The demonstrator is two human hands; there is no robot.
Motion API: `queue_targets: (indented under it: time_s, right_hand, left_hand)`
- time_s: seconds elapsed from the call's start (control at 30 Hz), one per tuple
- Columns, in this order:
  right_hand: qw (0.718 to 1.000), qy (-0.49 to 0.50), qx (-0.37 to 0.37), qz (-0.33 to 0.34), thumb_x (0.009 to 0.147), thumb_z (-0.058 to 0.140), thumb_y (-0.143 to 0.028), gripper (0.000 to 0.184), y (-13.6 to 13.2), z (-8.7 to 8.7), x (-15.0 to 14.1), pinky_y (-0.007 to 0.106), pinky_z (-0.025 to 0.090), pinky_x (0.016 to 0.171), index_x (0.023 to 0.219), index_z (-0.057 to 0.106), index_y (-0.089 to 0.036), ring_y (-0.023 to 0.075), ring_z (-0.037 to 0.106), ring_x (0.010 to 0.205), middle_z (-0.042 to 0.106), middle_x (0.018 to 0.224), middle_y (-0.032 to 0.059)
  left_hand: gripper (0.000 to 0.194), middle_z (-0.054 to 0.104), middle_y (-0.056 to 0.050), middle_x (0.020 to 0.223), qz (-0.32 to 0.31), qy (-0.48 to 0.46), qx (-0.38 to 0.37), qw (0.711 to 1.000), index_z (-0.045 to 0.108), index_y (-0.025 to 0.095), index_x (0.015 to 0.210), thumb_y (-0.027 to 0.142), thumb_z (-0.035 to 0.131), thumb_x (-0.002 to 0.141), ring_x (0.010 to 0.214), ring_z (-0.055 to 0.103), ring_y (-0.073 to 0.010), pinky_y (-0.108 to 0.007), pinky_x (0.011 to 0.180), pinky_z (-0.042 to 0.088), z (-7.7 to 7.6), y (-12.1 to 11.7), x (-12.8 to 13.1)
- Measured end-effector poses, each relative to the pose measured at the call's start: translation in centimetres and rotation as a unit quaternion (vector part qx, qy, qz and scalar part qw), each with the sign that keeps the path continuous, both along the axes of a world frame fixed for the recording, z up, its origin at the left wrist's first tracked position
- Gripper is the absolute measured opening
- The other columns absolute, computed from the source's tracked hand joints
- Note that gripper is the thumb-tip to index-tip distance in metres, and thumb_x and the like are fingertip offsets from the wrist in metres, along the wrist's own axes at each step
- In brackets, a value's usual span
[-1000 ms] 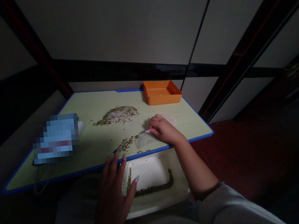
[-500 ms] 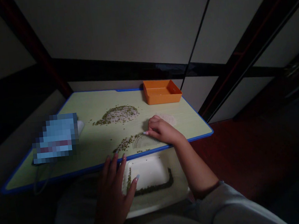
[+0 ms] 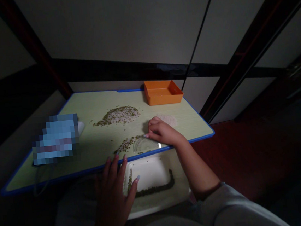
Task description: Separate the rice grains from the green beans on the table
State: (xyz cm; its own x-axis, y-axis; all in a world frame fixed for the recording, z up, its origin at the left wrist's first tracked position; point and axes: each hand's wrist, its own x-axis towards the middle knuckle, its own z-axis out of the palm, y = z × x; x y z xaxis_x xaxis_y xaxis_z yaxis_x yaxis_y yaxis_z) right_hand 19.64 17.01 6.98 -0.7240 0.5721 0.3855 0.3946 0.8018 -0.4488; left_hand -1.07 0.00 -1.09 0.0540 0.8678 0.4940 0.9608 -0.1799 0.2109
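Two bare hands work at one low table (image 3: pixel 90 147) with a smooth, pale yellow-green top and a raised blue rim. The right hand (image 3: pixel 161 131) rests near the front edge, its fingers curled in close together and the thumb pointing left, touching or just above one clear, half-round protractor (image 3: pixel 146 145). The fingertips are hidden beneath the hand, so whether they clamp anything cannot be told. The left hand (image 3: pixel 114 189) is palm down, fingers spread apart, with the longer fingertips at the blue rim and the thumb over a tray; it grips nothing visible.

Two heaps mix small green beans with pale grains. The larger heap (image 3: pixel 121 115), a rough oval, lies toward the middle of the table. The smaller heap (image 3: pixel 127 144), a thin trail, runs from the left fingertips to the protractor. One patch of pale grains (image 3: pixel 168 119) lies just beyond the right hand.

One white, glossy rectangular tray (image 3: pixel 150 169) with rounded corners sits below the front edge; dark green beans (image 3: pixel 155 190) line its near side and parts of both ends. One open orange box (image 3: pixel 165 100), rectangular and smooth-walled, stands at the far right. At the left lies one light-blue item (image 3: pixel 57 136), pixelated beyond recognition, with a thin looped cord (image 3: pixel 44 189) below it.
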Motion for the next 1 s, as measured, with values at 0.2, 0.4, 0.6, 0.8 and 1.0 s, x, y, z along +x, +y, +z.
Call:
queue_targets:
  time_s: [0.2, 0.4, 0.6, 0.8, 1.0]
  right_hand:
    - [1.000, -0.009, -0.018, -0.003, 0.088, 0.063, -0.025, 0.022, -0.06, 0.11, -0.05, 0.031, 0.037, 0.081, 0.069, 0.056, -0.018, 0.0181, 0.046, 0.087, 0.053, 0.079, 0.0028]
    - [1.000, -0.005, -0.011, 0.002, 0.088, 0.064, -0.026, 0.023, -0.05, 0.14, 0.02, 0.030, 0.038, 0.081, 0.068, 0.057, -0.018, 0.0179, 0.046, 0.087, 0.054, 0.078, 0.0030]
    - [1.000, -0.003, -0.014, -0.001, 0.088, 0.064, -0.026, 0.023, -0.05, 0.10, 0.02, 0.031, 0.038, 0.081, 0.068, 0.057, -0.018, 0.0179, 0.046, 0.087, 0.054, 0.079, 0.0029]
    - [1.000, 0.002, -0.007, 0.000, 0.088, 0.064, -0.030, 0.025, 0.01, 0.00, 0.07, 0.031, 0.039, 0.081, 0.068, 0.056, -0.018, 0.0182, 0.046, 0.087, 0.054, 0.079, 0.0036]
    - [1.000, -0.002, -0.018, -0.003, 0.088, 0.064, -0.030, 0.025, 0.00, 0.07, 0.12, 0.031, 0.038, 0.082, 0.068, 0.057, -0.018, 0.0179, 0.046, 0.088, 0.054, 0.080, 0.0030]
  left_hand:
    - [0.063, 0.038, -0.016, 0.152, 0.002, 0.003, -0.002, 1.000, 0.028, 0.026, 0.145, 0.036, 0.049, 0.087, 0.143, 0.030, -0.0344, -0.066, 0.107, 0.031, 0.10, 0.04, 0.08]
    - [0.064, 0.038, -0.016, 0.152, 0.004, -0.001, -0.005, 1.000, 0.028, 0.026, 0.146, 0.035, 0.049, 0.086, 0.143, 0.029, -0.0339, -0.065, 0.108, 0.031, 0.15, 0.09, 0.09]
    - [0.067, 0.036, -0.013, 0.154, 0.001, -0.014, -0.018, 1.000, 0.025, 0.029, 0.148, 0.036, 0.050, 0.086, 0.145, 0.026, -0.0317, -0.063, 0.112, 0.025, -0.01, 0.00, -0.05]
    - [0.063, 0.040, -0.016, 0.151, 0.004, -0.006, 0.007, 1.000, 0.029, 0.025, 0.145, 0.036, 0.049, 0.086, 0.143, 0.031, -0.0336, -0.065, 0.108, 0.030, 0.11, 0.07, 0.12]
    - [0.062, 0.039, -0.015, 0.152, 0.007, -0.005, -0.001, 1.000, 0.031, 0.025, 0.145, 0.036, 0.049, 0.087, 0.144, 0.029, -0.0328, -0.065, 0.109, 0.028, 0.04, 0.06, 0.14]
